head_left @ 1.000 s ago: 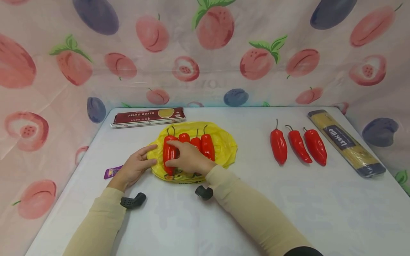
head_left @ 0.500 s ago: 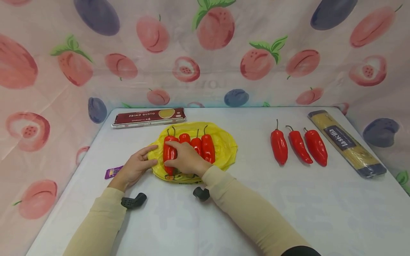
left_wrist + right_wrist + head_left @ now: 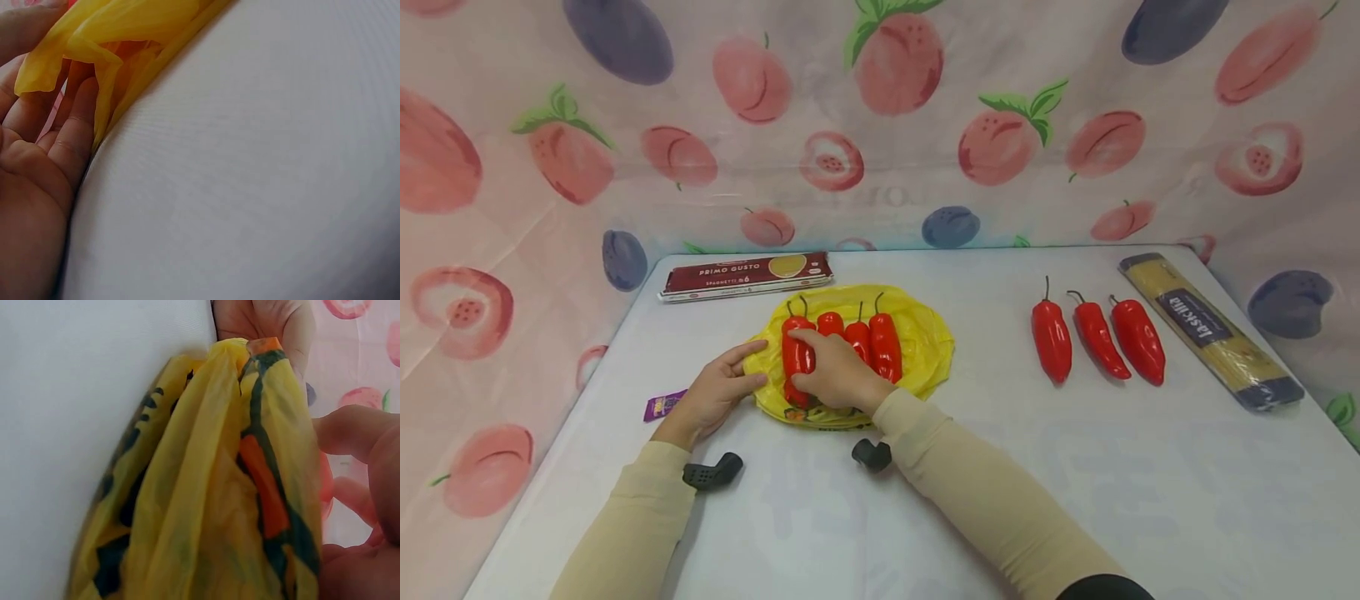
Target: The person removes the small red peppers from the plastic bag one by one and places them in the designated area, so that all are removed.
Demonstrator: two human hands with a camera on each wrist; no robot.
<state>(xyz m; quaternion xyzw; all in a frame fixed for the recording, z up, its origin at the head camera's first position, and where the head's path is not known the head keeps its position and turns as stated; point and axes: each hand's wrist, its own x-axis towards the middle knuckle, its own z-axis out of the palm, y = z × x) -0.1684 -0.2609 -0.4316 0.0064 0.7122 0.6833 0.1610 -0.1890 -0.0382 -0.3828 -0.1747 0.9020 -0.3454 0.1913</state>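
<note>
A yellow plastic bag (image 3: pixel 928 342) lies spread on the white table, with several glossy red peppers on it. My right hand (image 3: pixel 838 375) grips the leftmost pepper (image 3: pixel 797 354), thumb and index finger bent around its sides. Partly behind that hand are a short-looking pepper (image 3: pixel 831 322), a slim one (image 3: pixel 857 335) and a longer one (image 3: pixel 886 346). At the bag's left edge my left hand (image 3: pixel 715 396) pinches the plastic. In the left wrist view, a fold of the bag (image 3: pixel 106 37) sits between its thumb and fingers. Printed plastic (image 3: pixel 187 487) fills much of the right wrist view.
Three red peppers (image 3: pixel 1099 342) lie in a row on the right. Beside them is a clear spaghetti packet (image 3: pixel 1210 329) with dark labels. A maroon spaghetti pack (image 3: pixel 745 277) lies at the back left. A small purple packet (image 3: pixel 662 406) is partly behind the left forearm.
My right wrist has shifted slightly left, its fingers staying at the leftmost pepper. The left hand has kept its place at the bag's edge.
</note>
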